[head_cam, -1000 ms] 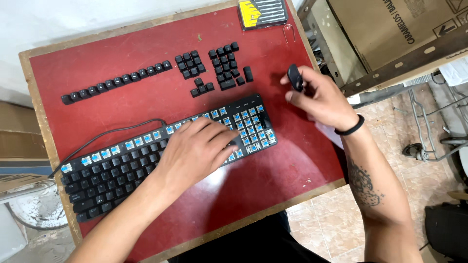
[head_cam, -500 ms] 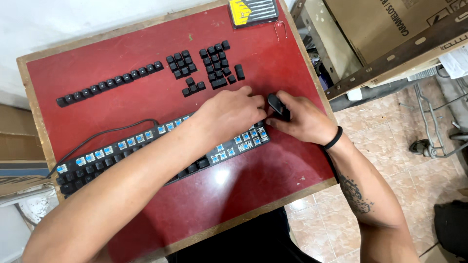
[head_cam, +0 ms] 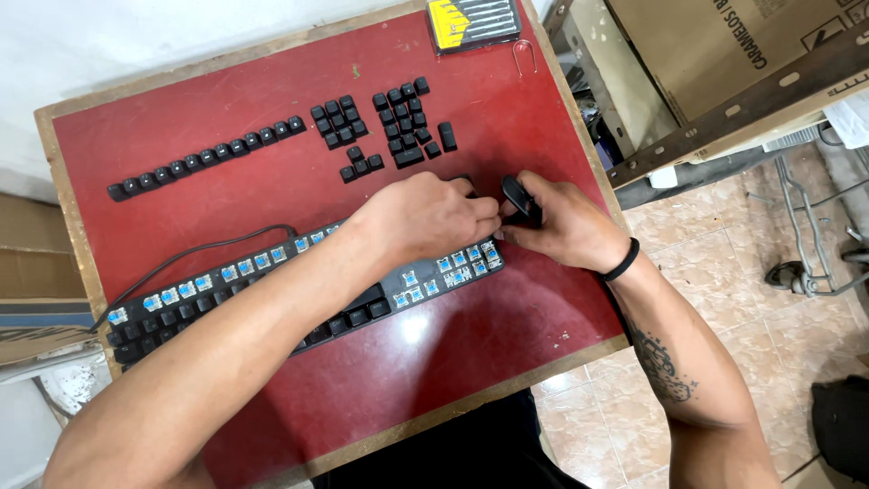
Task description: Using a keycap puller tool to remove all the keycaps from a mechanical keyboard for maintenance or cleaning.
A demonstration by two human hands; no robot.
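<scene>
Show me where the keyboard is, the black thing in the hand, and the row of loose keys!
keyboard [head_cam: 195, 294]: head view, on its left part with blue switches showing.
black tool [head_cam: 520, 196]: head view, on the dark body above the right hand's fingers.
row of loose keycaps [head_cam: 206, 160]: head view, on the middle of the row.

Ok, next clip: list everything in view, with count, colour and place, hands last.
table: one, red top with wooden rim, centre.
keyboard: one, black, many blue switches bare, lying across the table's near half.
loose keycaps: many, black, in a row and clusters at the far side.
screwdriver set: one, yellow and black case, far edge.
wire tool: one, metal, beside that case.
cardboard box: one, brown, upper right.
left hand: over the keyboard's right end.
right hand: holds a small black tool.
</scene>
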